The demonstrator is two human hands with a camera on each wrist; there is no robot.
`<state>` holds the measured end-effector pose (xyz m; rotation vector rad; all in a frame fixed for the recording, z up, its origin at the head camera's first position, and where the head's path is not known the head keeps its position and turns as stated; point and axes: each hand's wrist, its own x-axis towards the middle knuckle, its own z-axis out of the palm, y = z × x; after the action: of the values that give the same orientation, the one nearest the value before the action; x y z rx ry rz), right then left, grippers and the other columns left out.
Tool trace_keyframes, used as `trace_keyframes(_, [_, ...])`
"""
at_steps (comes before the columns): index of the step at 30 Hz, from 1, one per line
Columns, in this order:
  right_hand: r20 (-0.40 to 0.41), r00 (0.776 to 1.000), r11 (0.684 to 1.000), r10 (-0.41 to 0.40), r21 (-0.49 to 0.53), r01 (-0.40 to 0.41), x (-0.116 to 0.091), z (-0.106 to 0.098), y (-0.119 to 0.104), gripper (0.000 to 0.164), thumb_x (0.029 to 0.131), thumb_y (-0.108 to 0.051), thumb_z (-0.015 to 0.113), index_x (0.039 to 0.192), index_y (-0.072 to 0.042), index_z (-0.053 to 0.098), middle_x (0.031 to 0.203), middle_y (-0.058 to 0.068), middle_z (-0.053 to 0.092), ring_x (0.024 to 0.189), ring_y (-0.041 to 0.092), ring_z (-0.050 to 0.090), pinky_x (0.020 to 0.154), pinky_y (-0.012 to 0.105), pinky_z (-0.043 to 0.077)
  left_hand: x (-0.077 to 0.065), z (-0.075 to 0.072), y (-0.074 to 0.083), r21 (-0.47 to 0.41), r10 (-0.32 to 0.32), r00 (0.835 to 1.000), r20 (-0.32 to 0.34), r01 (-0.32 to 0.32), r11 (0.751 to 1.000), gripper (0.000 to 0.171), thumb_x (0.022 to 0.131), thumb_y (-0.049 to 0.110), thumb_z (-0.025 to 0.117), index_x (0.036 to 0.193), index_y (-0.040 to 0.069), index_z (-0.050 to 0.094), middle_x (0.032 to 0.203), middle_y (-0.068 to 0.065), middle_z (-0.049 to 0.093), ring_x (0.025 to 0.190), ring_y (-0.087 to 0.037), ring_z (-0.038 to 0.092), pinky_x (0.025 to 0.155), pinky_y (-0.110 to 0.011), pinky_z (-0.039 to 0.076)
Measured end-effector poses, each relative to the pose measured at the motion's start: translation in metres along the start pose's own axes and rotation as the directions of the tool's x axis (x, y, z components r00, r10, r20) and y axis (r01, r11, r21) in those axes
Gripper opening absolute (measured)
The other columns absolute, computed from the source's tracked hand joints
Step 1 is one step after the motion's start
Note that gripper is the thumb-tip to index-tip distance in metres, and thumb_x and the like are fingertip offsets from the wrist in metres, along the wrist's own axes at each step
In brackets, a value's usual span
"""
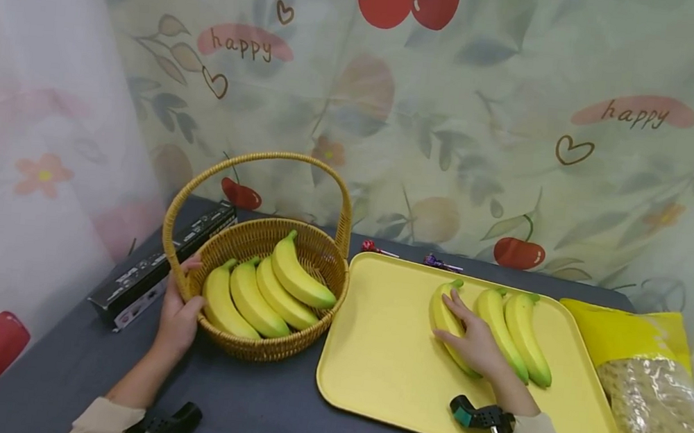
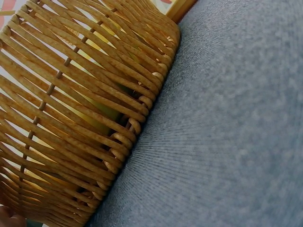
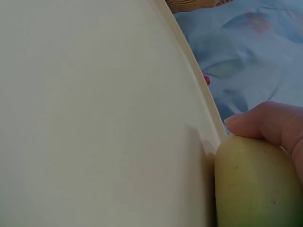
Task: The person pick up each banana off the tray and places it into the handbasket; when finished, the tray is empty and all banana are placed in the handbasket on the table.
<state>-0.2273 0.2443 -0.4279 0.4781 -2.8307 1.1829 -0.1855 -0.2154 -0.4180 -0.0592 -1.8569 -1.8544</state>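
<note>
My right hand [image 1: 474, 339], partly closed, grips the leftmost curved yellow banana [image 1: 439, 309] on a yellow rectangular tray [image 1: 377, 359]; my left hand [image 1: 178, 315], fingers bent, holds a handled brown wicker basket [image 1: 261, 350] at its side, four yellow bananas [image 1: 245, 296] inside.

- Wicker basket [image 1: 265, 349]: one is listed.
- Yellow tray [image 1: 380, 331]: one is listed.
- Bananas [image 1: 299, 273]: seven are counted — four in the wicker basket, three on the yellow tray.
- Lollipops [image 1: 369, 247]: two are recorded.
- Black box [image 1: 136, 280]: one is entered.
- Yellow bag [image 1: 655, 399]: one is entered.
- Left hand [image 1: 177, 315] and right hand [image 1: 476, 342]: one of each is noted.
- Black wristbands [image 1: 481, 416]: two are noted.
- Printed "happy" labels [image 1: 244, 42]: three are tallied.
- Printed hearts [image 1: 285, 12]: four are tallied.
</note>
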Motion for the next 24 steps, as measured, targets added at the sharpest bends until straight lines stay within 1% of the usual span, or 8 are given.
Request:
trace_keyframes(6, [-0.004,1.0,1.0,-0.008,0.004,0.008,0.0,-0.001,-0.002,0.066,0.083,-0.012,0.067,0.14,0.001,0.037,0.151,0.021,0.022,0.136,0.043,0.023,0.106,0.055,0.024,0.0,0.0,0.0,0.007,-0.005,1.0,0.001,0.005,1.0,0.051,0.073,-0.023,0.032,0.122,-0.012,0.035,0.141,-0.014,0.034,0.134,-0.024,0.03,0.094,-0.013,0.035])
trace_keyframes(10, [0.002,1.0,1.0,0.0,0.013,0.0,0.0,-0.003,-0.004,0.065,0.084,-0.013,0.066,0.14,0.0,0.037,0.151,0.02,0.021,0.137,0.043,0.021,0.107,0.055,0.023,0.0,0.0,0.0,0.008,-0.012,1.0,0.003,0.012,1.0,0.051,0.073,-0.023,0.032,0.123,-0.011,0.035,0.141,-0.014,0.033,0.134,-0.023,0.03,0.093,-0.013,0.035])
trace_keyframes(19, [-0.001,1.0,1.0,0.002,0.027,-0.002,-0.001,-0.006,-0.009,0.065,0.085,-0.015,0.065,0.141,-0.002,0.036,0.152,0.019,0.02,0.138,0.042,0.02,0.107,0.055,0.023,-0.001,0.0,0.002,0.018,0.001,1.0,0.001,-0.001,1.0,0.051,0.073,-0.023,0.032,0.123,-0.012,0.035,0.141,-0.015,0.034,0.133,-0.018,0.032,0.094,-0.013,0.035])
trace_keyframes(24, [-0.023,1.0,1.0,0.002,0.022,-0.001,-0.001,-0.006,-0.014,0.065,0.085,-0.016,0.065,0.142,-0.003,0.036,0.152,0.018,0.021,0.138,0.04,0.021,0.106,0.054,0.024,0.0,0.0,0.002,0.021,-0.009,1.0,0.003,0.009,1.0,0.051,0.073,-0.023,0.032,0.122,-0.012,0.034,0.141,-0.016,0.033,0.133,-0.021,0.031,0.092,-0.013,0.035])
